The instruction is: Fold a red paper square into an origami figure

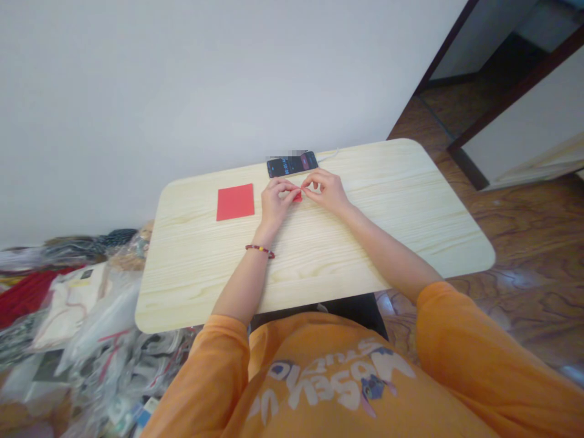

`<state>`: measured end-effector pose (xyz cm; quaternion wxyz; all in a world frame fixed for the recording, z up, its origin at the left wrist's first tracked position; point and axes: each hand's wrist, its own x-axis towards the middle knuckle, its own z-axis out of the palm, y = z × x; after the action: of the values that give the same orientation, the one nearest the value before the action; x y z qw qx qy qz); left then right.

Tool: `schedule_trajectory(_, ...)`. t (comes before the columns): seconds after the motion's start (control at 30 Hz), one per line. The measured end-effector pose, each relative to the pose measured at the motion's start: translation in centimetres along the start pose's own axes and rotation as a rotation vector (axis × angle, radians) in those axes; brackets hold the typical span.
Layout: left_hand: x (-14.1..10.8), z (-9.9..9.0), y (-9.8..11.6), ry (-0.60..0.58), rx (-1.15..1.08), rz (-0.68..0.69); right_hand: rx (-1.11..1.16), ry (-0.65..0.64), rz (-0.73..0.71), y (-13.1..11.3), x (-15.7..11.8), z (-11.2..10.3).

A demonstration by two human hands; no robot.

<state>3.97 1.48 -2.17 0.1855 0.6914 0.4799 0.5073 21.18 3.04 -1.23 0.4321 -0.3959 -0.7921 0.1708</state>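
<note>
A small folded piece of red paper [297,196] sits between my hands, mostly hidden by the fingertips. My left hand [276,201], with a beaded bracelet [260,250] on its wrist, pinches the paper from the left. My right hand [326,191] pinches it from the right. Both hands rest just above the pale wood-grain table [314,243]. To the left of my left hand lies a flat red paper sheet [235,202]. A black smartphone [292,164] lies just beyond my hands, close to the table's far edge.
A white cable [329,157] runs from the phone along the far edge, and a white wall [182,91] stands behind the table. Plastic bags and fabric [86,316] are heaped on the floor at the left. Wooden flooring [524,231] and a doorway [493,73] lie to the right.
</note>
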Motion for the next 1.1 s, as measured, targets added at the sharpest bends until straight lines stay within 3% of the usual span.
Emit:
schedule_trajectory(0.23, -0.1, 0.0, -0.2, -0.035, -0.025, 0.005, 0.011, 0.018, -0.005, 0.0, 0.0, -0.1)
schedule_trajectory(0.73, -0.1, -0.1, 0.1, 0.025, -0.014, 0.011, 0.043, 0.055, 0.013, 0.2, 0.0, -0.1)
schedule_trajectory(0.83, -0.2, -0.2, 0.2, 0.041, 0.005, 0.022, 0.083, 0.053, 0.087, -0.3, 0.1, -0.3)
schedule_trajectory(0.93, -0.2, -0.3, 0.4, 0.039, 0.050, 0.041, 0.185, 0.068, 0.254, -0.7, 0.3, -0.3)
schedule_trajectory(1.1, -0.4, -0.4, 0.5, -0.036, 0.116, 0.105, 0.407, -0.014, 0.445, -0.7, 0.6, -0.2)
